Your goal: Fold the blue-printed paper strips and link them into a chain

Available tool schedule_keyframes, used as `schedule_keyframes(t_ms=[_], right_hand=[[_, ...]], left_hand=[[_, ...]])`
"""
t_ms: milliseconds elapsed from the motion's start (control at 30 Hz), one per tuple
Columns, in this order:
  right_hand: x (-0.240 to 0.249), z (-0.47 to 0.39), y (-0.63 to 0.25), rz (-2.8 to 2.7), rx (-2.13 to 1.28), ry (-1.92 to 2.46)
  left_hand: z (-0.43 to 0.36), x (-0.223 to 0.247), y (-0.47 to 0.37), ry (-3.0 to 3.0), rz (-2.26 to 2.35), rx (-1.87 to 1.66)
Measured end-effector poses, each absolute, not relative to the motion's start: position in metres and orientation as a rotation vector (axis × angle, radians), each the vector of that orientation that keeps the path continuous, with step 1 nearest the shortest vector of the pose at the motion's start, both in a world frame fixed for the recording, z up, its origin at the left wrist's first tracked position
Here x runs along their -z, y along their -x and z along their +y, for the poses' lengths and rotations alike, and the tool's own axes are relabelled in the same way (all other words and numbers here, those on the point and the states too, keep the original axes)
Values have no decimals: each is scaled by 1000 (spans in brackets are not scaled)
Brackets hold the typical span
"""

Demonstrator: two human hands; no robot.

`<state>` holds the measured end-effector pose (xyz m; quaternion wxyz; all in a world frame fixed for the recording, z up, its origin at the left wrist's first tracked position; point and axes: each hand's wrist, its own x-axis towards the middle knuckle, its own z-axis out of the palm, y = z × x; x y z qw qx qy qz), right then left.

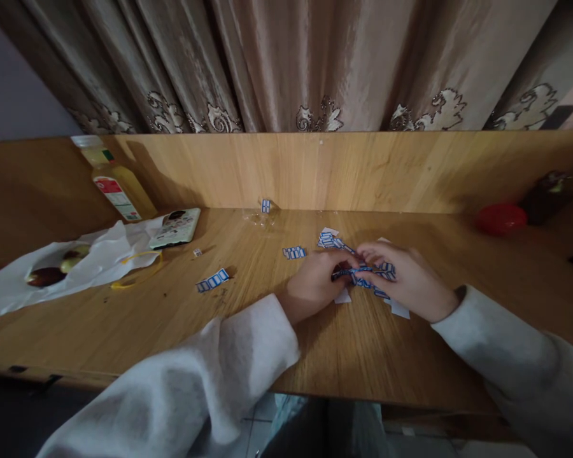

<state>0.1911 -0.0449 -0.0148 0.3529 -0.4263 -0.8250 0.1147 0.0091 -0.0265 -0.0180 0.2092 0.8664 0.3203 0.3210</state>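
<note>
My left hand (312, 283) and my right hand (413, 280) are close together over the table, fingers closed in a pinch. Between them they hold blue-bordered white label strips (357, 271); the fingers partly cover these. A small heap of similar label strips (329, 239) lies just beyond my left hand. More label pieces and plain white paper scraps (400, 310) stick out beneath my hands. To the left of my left hand lie a short label strip (295, 252) and a longer label strip (212, 280).
A clear plastic piece (260, 220) with a label (266, 205) stands by the back panel (286, 168). On the left are a bottle (124, 187), a phone-like slab (176, 229), a white bag (119, 245) with round items, and a yellow band (141, 272). A red object (501, 219) sits right.
</note>
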Motion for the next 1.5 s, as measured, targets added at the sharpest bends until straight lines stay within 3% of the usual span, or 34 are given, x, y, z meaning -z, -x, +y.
schedule_keyframes(t_ms=[467,867,1100,1333,1500], right_hand=[[24,-44,-193,-1953,-777,1060],[18,-46,-195,-2120,-598,1083],[4,-40,-218,-1876,-468,1225],[14,-35,-236,-2076,-640,1315],[23,-30,-236,-2021,-479,1329]], left_hand=[[-31,15,-7,-2576,943,-807],[-32,13,-8,-2688,931,-708],[-27,9,-5,-2571,1104,-906],[-22,8,-1,-2583,1037,-931],[-21,5,0,-2615,1079,-935]])
